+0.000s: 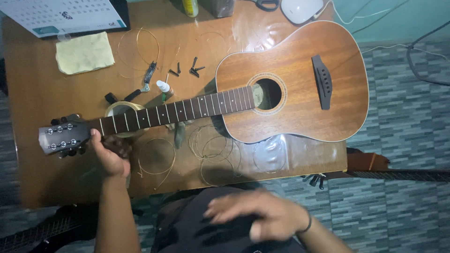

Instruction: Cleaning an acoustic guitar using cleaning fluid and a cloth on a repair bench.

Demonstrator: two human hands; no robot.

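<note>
A brown wooden acoustic guitar without strings (290, 84) lies flat on a brown wooden table (37, 154), with its round body toward 3 o'clock and its grey headstock (63, 137) toward 9 o'clock. The left hand (111, 157) is closed around the dark neck just beside the headstock; the thumb lies over the near edge of the fretboard and the other fingers go under the neck, so they are hidden. The right hand (260, 214) is at 6 o'clock, well apart from the guitar, above the dark cloth on the person's lap; the fingers are spread open and blurred, and it holds nothing. Under the neck sits a roll of clear tape (123, 111). Thin coiled old metal strings (213, 152) lie on the table near the 6 o'clock side of the neck. At 12 o'clock from the neck there are several small black bridge pins (193, 70), a small white bottle with a green part (163, 88) and a small metal tool (149, 76). A pale yellow cloth (84, 52) rests toward 10 o'clock, just below a white calendar (61, 14).
</note>
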